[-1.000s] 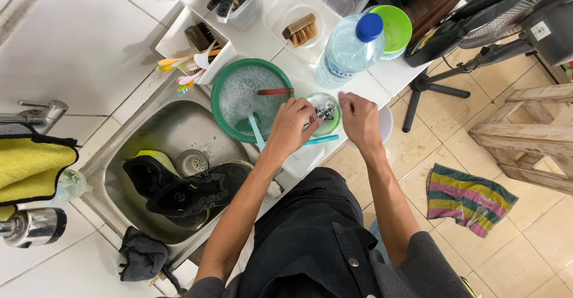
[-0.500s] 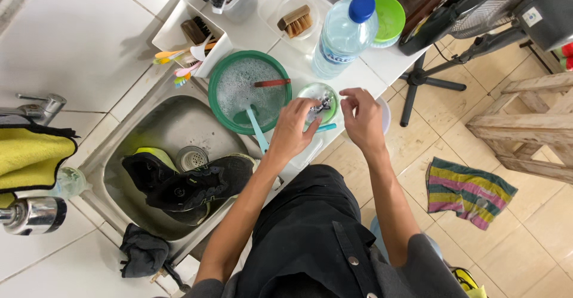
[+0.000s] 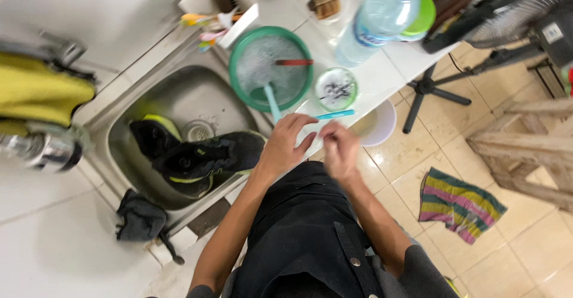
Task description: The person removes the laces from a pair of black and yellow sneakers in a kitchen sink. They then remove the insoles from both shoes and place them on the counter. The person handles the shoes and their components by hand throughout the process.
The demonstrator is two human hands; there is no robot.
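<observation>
head view: both hands had drawn back from the small cup (image 3: 336,88) to the near counter edge. the left hand (image 3: 286,146) lay loosely spread; the right hand (image 3: 339,150) was blurred, its grip unclear. a blue toothbrush (image 3: 335,114) rested just beyond them, right of the sink (image 3: 179,92) holding black shoes (image 3: 200,157).

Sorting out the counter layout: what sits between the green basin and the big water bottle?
In the head view, a small green-rimmed cup stands between green basin and water bottle.

Beige tiled floor (image 3: 537,256) under me; striped rag (image 3: 459,205) lying on it. White tiled worktop (image 3: 54,226). Wooden frame (image 3: 531,154) at right, black fan stand (image 3: 433,89) beside it.
</observation>
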